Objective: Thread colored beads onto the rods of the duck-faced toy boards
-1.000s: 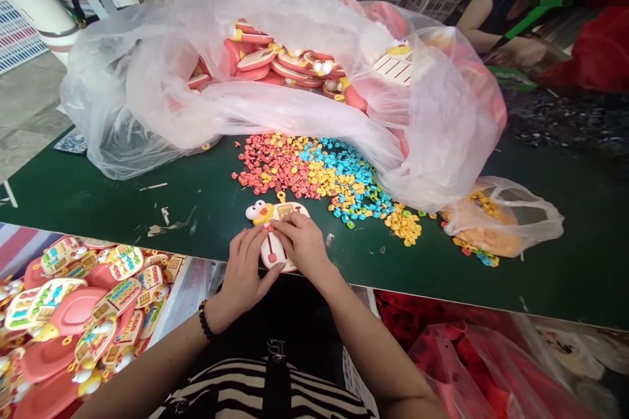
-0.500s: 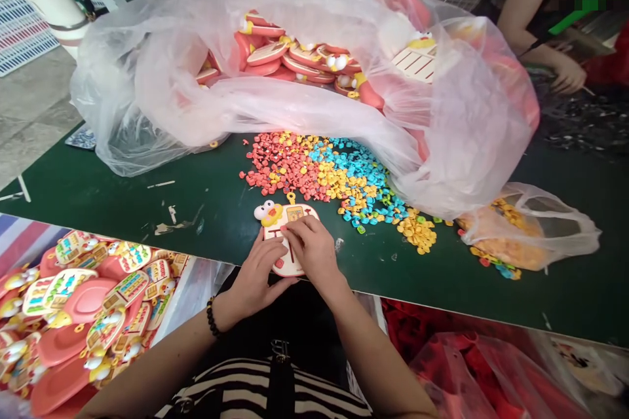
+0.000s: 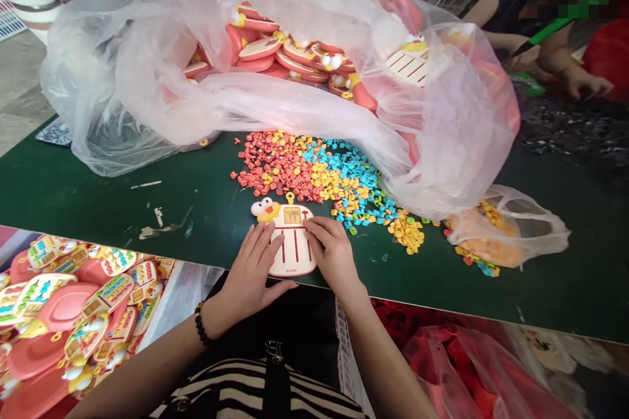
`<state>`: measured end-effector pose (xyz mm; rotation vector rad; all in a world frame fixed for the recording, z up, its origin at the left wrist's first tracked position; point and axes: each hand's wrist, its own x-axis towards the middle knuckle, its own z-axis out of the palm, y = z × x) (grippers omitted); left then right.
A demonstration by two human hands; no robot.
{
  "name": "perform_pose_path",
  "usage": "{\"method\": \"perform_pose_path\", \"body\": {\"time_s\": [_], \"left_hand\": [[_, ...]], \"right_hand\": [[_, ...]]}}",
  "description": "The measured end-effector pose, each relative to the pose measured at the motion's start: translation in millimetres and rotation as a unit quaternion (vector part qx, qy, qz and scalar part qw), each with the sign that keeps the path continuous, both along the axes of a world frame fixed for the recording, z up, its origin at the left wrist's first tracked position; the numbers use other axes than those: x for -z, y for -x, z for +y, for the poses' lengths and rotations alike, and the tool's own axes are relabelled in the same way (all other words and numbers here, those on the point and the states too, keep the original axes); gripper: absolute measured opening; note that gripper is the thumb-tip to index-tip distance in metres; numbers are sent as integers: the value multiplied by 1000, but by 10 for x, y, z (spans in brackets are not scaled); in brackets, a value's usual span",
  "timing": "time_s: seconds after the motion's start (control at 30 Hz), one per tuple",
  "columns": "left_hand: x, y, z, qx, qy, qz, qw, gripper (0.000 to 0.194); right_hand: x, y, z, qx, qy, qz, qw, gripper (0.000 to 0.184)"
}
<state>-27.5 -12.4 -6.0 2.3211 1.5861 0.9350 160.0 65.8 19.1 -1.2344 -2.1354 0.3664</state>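
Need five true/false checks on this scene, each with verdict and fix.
1. The left hand and right hand are both at the toy. True.
2. The left wrist is bare. False: it wears a dark bracelet.
3. Loose parts lie between the toy and the big bag. True.
4. Those parts are all blue. False: red, yellow and green ones too.
5. The toy lies face down. False: its slotted face is up.

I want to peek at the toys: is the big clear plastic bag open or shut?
Open: the big clear plastic bag gapes, and red and cream toys show uncovered inside.
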Motion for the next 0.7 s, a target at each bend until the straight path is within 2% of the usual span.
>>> {"method": "perform_pose_path", "body": {"time_s": [0.1, 0.2, 0.3, 0.4, 0.5, 0.57, 0.63, 0.7], "left_hand": [[21, -8, 52, 1, -21, 3, 1000, 63], [11, 20, 76, 34, -31, 5, 999, 47], [-23, 50, 79, 52, -32, 14, 998, 37], [-44, 65, 82, 62, -29, 20, 997, 30], [-22, 68, 81, 70, -41, 13, 997, 27], [13, 67, 70, 62, -75, -8, 995, 27], [47, 68, 49, 42, -109, -33, 993, 31], [65, 75, 24, 25, -121, -49, 991, 34]], "right_hand": [[11, 61, 62, -3, -17, -36, 999, 26], [-57, 49, 102, -35, -4, -47, 998, 22], [-116, 27, 121, -66, 27, -30, 997, 20], [-117, 152, 123, -93, 47, -5, 995, 21], [-99, 401, 97, -143, 52, 23, 988, 20], [-110, 519, 80, -178, 65, 40, 981, 21], [-136, 517, 88, -206, 98, 60, 972, 30], [-154, 381, 143, -186, 110, 72, 974, 34]]}}
